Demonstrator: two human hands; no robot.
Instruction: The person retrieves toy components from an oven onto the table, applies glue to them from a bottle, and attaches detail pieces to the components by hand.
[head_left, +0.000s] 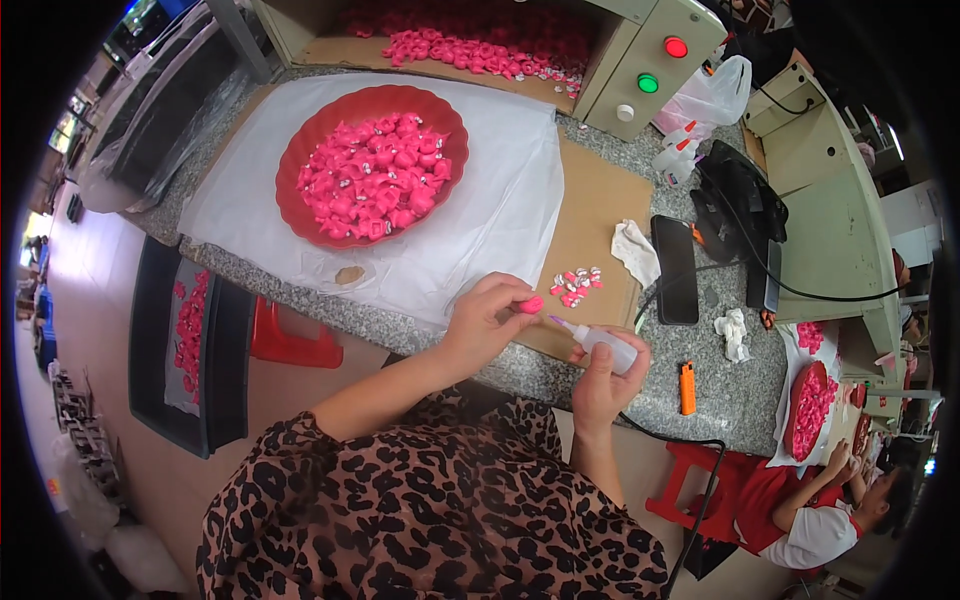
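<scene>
Between thumb and fingers, my left hand (pixel 487 318) pinches a small pink moulded piece (pixel 530 304) above the near edge of the table. My right hand (pixel 606 378) is wrapped round a small translucent squeeze bottle (pixel 608 349). The bottle's thin purple tip (pixel 559 321) points left at the pink piece, close to it; whether they touch I cannot tell. Just beyond my hands, small pink-and-white pieces (pixel 576 286) lie in a loose group on brown cardboard (pixel 598 205). A scalloped red bowl (pixel 291 195) heaped with pink pieces (pixel 375 175) stands on white sheeting to the left.
A machine with coloured buttons (pixel 648 83) and more pink pieces inside stands at the back. At right lie a black phone (pixel 675 270), a white cloth (pixel 635 252), an orange lighter (pixel 687 388) and a cable. A dark bin (pixel 228 375) is at lower left; a co-worker (pixel 815 520) sits at right.
</scene>
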